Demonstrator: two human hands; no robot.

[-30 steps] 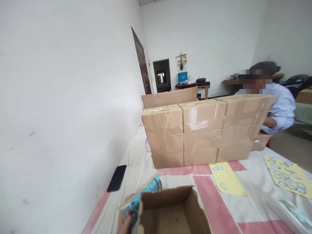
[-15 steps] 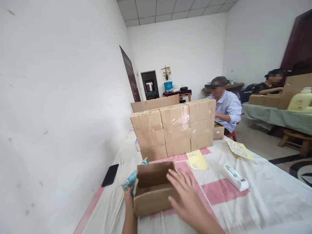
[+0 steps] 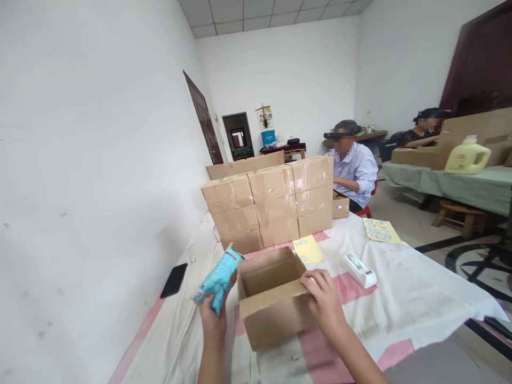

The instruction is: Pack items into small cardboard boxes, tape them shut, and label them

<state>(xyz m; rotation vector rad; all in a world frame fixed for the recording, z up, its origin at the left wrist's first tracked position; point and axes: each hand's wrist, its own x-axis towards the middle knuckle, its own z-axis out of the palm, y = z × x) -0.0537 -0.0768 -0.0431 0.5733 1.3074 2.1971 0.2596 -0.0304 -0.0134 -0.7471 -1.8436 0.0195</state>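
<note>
A blue plastic packet (image 3: 221, 274), crumpled at its near end, is gripped by my left hand (image 3: 214, 316) to the left of an open cardboard box (image 3: 280, 322). My right hand (image 3: 325, 300) is closed over the box's right near corner, fingertips hooked on the rim and thumb hidden. The box stands on the cloth with its top open, and the part of its inside that shows holds nothing. Just behind it lies a yellow sheet (image 3: 314, 255) with small white labels.
Taped cartons (image 3: 276, 208) are stacked across the table behind the box. A black phone (image 3: 174, 280) lies at the left, a white handheld device (image 3: 359, 270) at the right, near another yellow label sheet (image 3: 382, 230). A person (image 3: 352, 165) sits beyond the cartons; another works farther right.
The packet has come out from behind the box's left side and is now in full view. My right hand has moved from over the opening to grasp the rim, and the box has turned.
</note>
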